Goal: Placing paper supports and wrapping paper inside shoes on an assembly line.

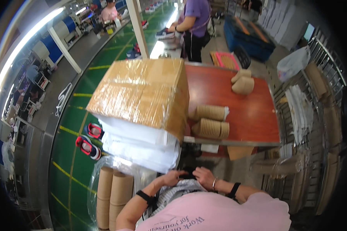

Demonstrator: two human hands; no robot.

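Left hand (173, 177) and right hand (204, 178) meet over striped cloth (177, 188)

The fingers of both hands curl toward dark material (189, 173) between them; the fingertips are hard to make out, so whether either grip is closed on it cannot be told. The striped cloth lies just below the hands, its lower part hidden by a pink shirt (227, 210). Beyond the grip to the left, one carton (137, 86) sits above white sheets (140, 150), too tightly stacked to count. Farther left are two shoes (89, 149). Nearer, left of the hands, two brown cardboard stacks (121, 196) are cut off by the lower edge. Beyond the grip to the right, a red table (254, 119) bears two rows of nested brown pieces (211, 128).
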